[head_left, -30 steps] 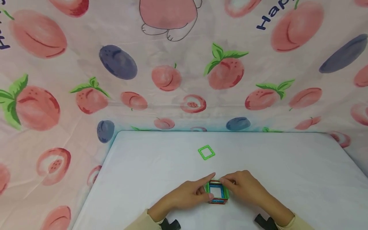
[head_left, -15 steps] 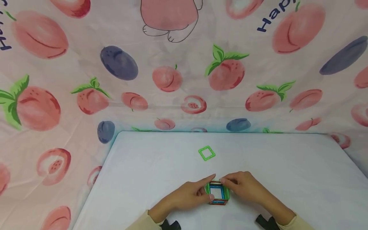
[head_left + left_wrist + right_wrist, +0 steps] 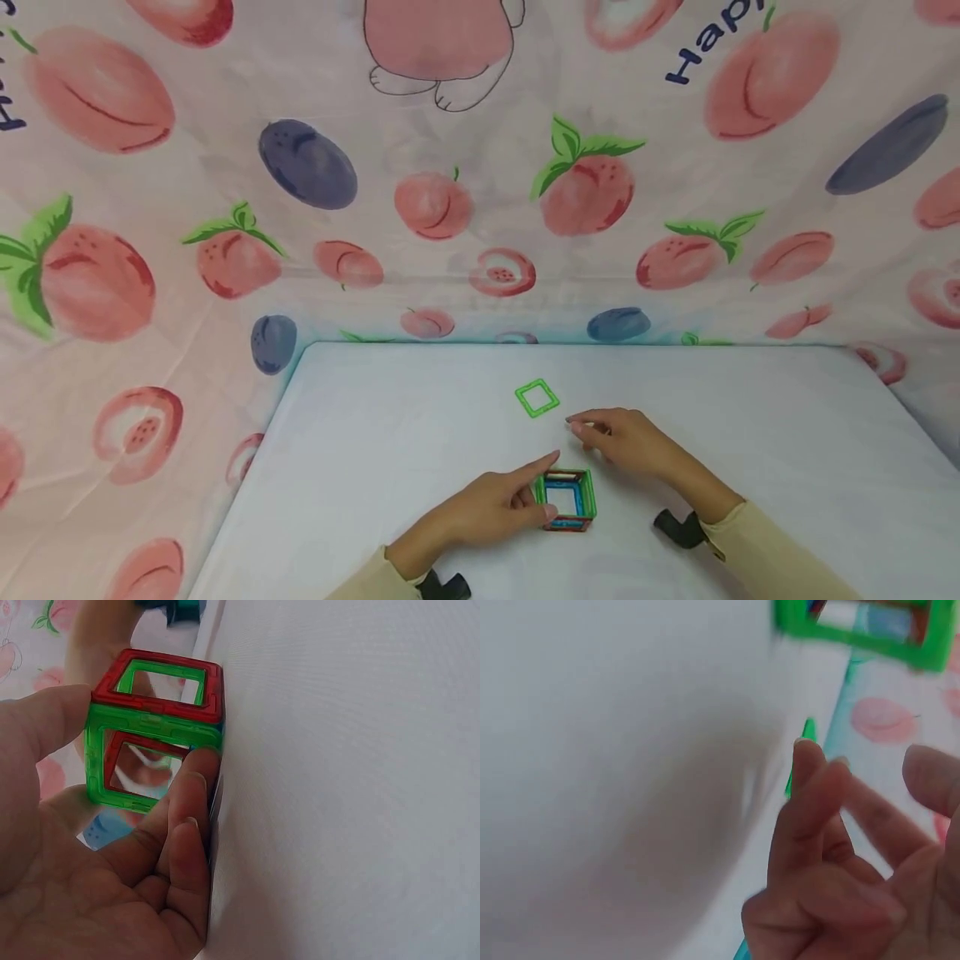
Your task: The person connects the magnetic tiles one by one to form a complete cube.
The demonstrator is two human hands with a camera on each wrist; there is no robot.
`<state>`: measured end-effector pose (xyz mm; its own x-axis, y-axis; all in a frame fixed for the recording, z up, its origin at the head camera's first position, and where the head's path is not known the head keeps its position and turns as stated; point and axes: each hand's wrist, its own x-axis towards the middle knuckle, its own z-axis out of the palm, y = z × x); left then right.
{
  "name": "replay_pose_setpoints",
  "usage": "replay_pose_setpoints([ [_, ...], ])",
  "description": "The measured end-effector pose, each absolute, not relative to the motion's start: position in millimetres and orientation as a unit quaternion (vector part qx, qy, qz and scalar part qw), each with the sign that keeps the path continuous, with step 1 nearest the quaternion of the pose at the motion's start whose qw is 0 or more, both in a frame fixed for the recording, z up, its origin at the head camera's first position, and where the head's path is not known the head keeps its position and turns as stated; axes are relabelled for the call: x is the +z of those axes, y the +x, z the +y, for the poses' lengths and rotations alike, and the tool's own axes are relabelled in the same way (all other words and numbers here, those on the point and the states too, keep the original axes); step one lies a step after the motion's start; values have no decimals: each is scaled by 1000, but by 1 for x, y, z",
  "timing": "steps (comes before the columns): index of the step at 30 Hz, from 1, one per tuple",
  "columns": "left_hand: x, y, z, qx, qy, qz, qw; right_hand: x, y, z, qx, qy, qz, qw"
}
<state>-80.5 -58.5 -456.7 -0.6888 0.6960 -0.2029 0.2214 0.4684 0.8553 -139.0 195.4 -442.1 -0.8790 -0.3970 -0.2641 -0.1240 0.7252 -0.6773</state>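
An open-topped cube of magnetic tiles (image 3: pixel 567 525) stands on the white table, with red and green frame walls and blue at its base. My left hand (image 3: pixel 491 506) holds it from the left; in the left wrist view its fingers lie along the green wall (image 3: pixel 139 720) and the thumb is at an upper edge. My right hand (image 3: pixel 633 446) is in the air beyond the cube, its bent fingers holding nothing. Just past its fingertips, a single green square magnetic tile (image 3: pixel 523 406) lies flat. The right wrist view shows that green tile (image 3: pixel 809 729) partly hidden behind a finger.
The white tabletop (image 3: pixel 390 417) spreads around both hands. A fruit-printed cloth (image 3: pixel 450 283) hangs along its far edge and left side. Black wrist gear (image 3: pixel 678 528) sits below each hand.
My right hand has left the cube's far right corner and moved away from me toward the green tile. The left hand and the cube have stayed in place.
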Motion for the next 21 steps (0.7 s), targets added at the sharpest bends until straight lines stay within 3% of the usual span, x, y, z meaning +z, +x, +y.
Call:
replay_pose_setpoints([
  [5, -460, -79, -60, 433, 285, 810, 274, -452, -160, 187, -326, -182, 904, 207],
  [11, -462, -80, -60, 432, 306, 807, 261, -459, -177, 177, -274, -235, 917, 170],
  [21, -461, -80, -61, 431, 296, 810, 264, -455, -179, 176, -223, -149, 950, 162],
])
